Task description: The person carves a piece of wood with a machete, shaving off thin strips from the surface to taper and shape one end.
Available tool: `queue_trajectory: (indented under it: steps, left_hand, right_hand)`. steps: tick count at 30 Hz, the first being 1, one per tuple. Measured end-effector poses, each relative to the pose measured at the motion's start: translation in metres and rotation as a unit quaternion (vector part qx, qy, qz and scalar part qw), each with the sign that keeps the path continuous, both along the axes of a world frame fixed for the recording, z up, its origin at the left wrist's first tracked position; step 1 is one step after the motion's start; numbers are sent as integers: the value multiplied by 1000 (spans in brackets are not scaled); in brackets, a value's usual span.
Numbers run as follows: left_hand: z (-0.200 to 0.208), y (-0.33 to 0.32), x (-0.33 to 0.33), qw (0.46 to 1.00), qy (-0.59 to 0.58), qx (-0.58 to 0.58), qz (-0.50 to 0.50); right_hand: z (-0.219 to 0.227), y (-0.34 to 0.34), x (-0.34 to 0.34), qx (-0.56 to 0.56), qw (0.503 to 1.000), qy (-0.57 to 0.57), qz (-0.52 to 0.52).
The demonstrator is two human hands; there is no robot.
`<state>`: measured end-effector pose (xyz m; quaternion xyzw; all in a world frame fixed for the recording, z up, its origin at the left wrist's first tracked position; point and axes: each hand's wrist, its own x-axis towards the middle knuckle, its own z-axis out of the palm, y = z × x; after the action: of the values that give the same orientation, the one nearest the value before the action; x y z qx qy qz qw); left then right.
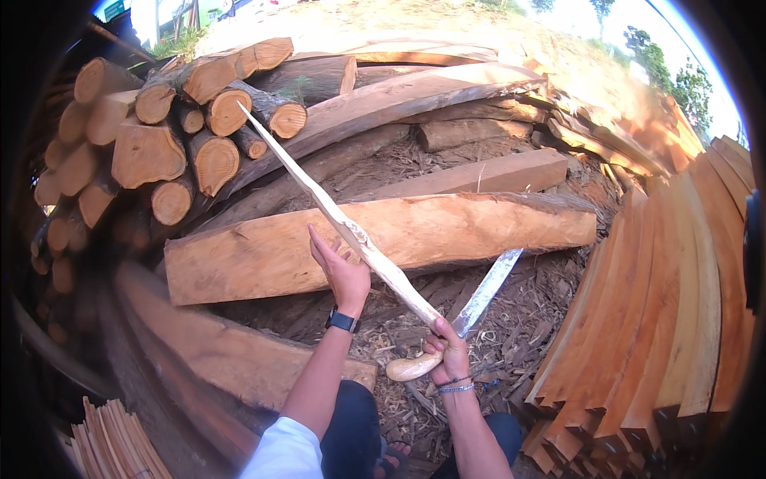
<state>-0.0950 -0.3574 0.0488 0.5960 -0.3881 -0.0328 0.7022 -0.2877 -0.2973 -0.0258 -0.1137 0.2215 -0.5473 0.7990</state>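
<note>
Outdoors, brown ground strewn with bark and wood shavings [519,335] spreads between a stack of round logs with orange-brown cut ends [215,164] at the left and a bank of long, reddish sawn boards [638,295] at the right. Across the middle lies a thick, light-brown squared timber with a rough edge [471,227]. The step in hand looks like handling or checking a long, pale, peeled wooden stick tapering to a point [307,184], more than cutting it, since the blade is turned away from the wood. Any further trimming would call for a firm left-hand hold and fingers clear of the edge. The stick slants over the timber, its tip up and to the left, its lower end at the thumb of the right hand [448,351]. That hand is closed round what appears to be the curved, yellowish wooden handle of a machete with a grey metal blade [488,291], which points up and to the right. The left hand [345,271] has its fingers spread, close beside the stick's middle; whether it touches, I cannot tell.
</note>
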Motion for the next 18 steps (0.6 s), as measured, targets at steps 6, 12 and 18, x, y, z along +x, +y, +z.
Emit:
queue_trajectory:
  steps: [6, 12, 18]
  left_hand:
    - [-6, 3, -29, 756, 508, 109, -399]
    - [11, 17, -30, 697, 545, 72, -460]
    - [28, 21, 13, 667, 455, 158, -569]
  right_hand:
    - [-2, 0, 23, -34, 999, 18, -25]
    - [2, 7, 25, -114, 986, 113, -34]
    - [7, -1, 11, -142, 977, 154, -28]
